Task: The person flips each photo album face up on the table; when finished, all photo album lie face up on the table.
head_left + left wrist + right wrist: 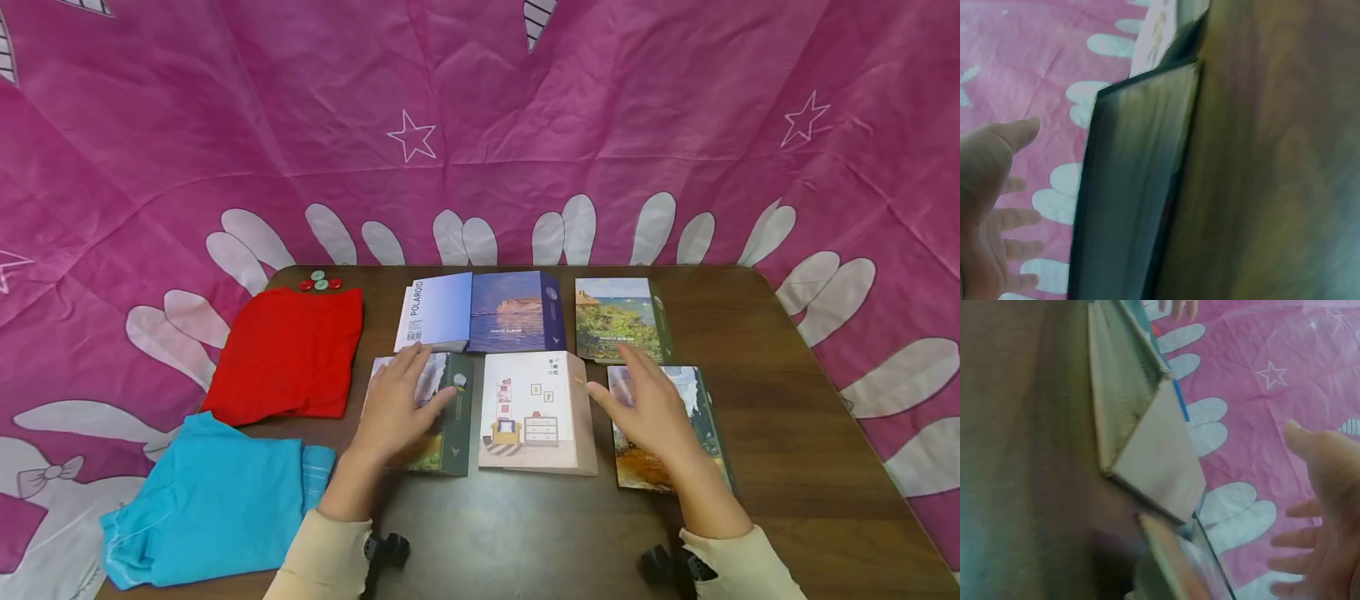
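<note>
Over the front-left photo album (pixel 456 425) with a dark green spine is my left hand (pixel 397 408), its fingers spread and holding nothing. In the left wrist view that album (pixel 1129 187) shows its page edges, and the left hand (pixel 988 206) stands apart from it. My right hand (pixel 648 408), also spread and holding nothing, is above the front-right landscape album (pixel 637 475). Between the hands lies a cream album (pixel 528 417) with a drawn armchair and dresser. The right wrist view shows the right hand (pixel 1329 512) off to the side of the cream album (pixel 1160 450).
Behind lie a pale blue Polaroid album (pixel 442 308), a purple sea-cliff album (pixel 510 312) and a garden album (pixel 615 317). On the left are a folded red cloth (pixel 288 354), a blue garment (pixel 210 500) and several red and green round pieces (pixel 321 284). A pink curtain (pixel 480 100) hangs behind the table.
</note>
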`<action>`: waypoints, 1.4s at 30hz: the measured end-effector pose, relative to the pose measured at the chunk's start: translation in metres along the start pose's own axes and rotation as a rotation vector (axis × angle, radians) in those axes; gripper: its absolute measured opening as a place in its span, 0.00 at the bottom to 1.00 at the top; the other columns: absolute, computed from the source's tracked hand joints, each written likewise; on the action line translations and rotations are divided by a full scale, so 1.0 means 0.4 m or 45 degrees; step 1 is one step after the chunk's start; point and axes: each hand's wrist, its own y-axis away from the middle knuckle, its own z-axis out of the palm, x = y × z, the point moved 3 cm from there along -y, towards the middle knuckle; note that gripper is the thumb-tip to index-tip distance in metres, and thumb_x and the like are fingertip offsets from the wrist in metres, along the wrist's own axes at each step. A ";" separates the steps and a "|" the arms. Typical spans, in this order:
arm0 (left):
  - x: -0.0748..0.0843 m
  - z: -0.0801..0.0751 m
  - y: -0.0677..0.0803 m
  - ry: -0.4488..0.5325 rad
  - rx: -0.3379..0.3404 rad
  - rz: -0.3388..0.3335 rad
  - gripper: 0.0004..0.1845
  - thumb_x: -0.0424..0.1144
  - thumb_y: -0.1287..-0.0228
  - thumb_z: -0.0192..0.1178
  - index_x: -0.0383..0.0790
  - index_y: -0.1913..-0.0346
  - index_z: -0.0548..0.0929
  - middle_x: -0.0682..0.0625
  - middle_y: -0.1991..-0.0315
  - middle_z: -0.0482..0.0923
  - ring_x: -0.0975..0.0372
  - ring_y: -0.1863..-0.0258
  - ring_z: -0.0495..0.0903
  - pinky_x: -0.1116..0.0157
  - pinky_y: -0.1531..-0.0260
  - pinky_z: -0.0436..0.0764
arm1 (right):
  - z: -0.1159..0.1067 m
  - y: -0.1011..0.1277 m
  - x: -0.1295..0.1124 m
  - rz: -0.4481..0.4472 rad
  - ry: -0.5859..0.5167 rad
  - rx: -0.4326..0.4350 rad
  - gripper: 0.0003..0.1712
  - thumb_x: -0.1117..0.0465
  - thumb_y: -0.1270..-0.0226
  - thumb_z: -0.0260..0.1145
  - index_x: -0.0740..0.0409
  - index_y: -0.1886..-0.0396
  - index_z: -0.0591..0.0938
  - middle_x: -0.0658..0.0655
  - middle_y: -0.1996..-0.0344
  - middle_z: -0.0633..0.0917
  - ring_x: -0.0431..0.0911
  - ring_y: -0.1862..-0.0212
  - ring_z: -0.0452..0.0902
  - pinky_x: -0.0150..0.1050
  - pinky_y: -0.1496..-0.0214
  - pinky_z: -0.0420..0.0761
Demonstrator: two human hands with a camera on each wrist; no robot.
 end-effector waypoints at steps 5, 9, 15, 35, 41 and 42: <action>-0.033 -0.023 -0.026 0.188 0.004 -0.008 0.40 0.52 0.34 0.66 0.37 0.25 0.67 0.37 0.26 0.64 0.44 0.27 0.64 0.38 0.31 0.62 | 0.003 -0.043 -0.013 -0.003 -0.333 0.002 0.38 0.48 0.26 0.64 0.67 0.27 0.67 0.71 0.32 0.73 0.66 0.32 0.69 0.64 0.32 0.69; -0.060 -0.033 -0.049 0.281 -0.004 -0.046 0.38 0.49 0.33 0.65 0.35 0.25 0.67 0.36 0.25 0.63 0.43 0.27 0.64 0.39 0.32 0.65 | 0.015 -0.085 -0.032 -0.019 -0.482 0.008 0.34 0.51 0.24 0.63 0.66 0.28 0.68 0.71 0.36 0.77 0.63 0.35 0.74 0.59 0.34 0.74; -0.088 -0.040 -0.085 0.337 -0.015 -0.103 0.38 0.49 0.30 0.63 0.34 0.25 0.65 0.35 0.25 0.61 0.41 0.28 0.63 0.38 0.32 0.64 | 0.060 -0.149 -0.064 0.038 -0.624 -0.088 0.35 0.47 0.24 0.62 0.63 0.27 0.69 0.67 0.36 0.78 0.60 0.35 0.74 0.56 0.33 0.73; -0.132 0.006 -0.226 0.455 -0.141 -0.247 0.32 0.49 0.23 0.53 0.38 0.24 0.65 0.37 0.21 0.53 0.43 0.23 0.53 0.41 0.26 0.53 | 0.272 -0.326 -0.200 0.033 -0.568 -0.216 0.34 0.50 0.26 0.65 0.64 0.28 0.71 0.64 0.36 0.79 0.57 0.35 0.75 0.49 0.32 0.74; -0.137 0.028 -0.241 0.532 -0.116 -0.268 0.30 0.48 0.24 0.54 0.38 0.25 0.67 0.38 0.21 0.54 0.45 0.22 0.53 0.45 0.25 0.52 | 0.330 -0.347 -0.232 -0.022 -0.353 -0.259 0.38 0.45 0.26 0.63 0.60 0.25 0.68 0.64 0.31 0.74 0.59 0.29 0.68 0.52 0.27 0.67; -0.136 0.031 -0.242 0.536 -0.118 -0.273 0.31 0.48 0.24 0.54 0.38 0.25 0.67 0.38 0.21 0.54 0.45 0.22 0.53 0.45 0.24 0.52 | 0.338 -0.348 -0.239 -0.023 -0.344 -0.275 0.39 0.44 0.26 0.62 0.61 0.24 0.67 0.64 0.30 0.73 0.60 0.28 0.66 0.53 0.26 0.65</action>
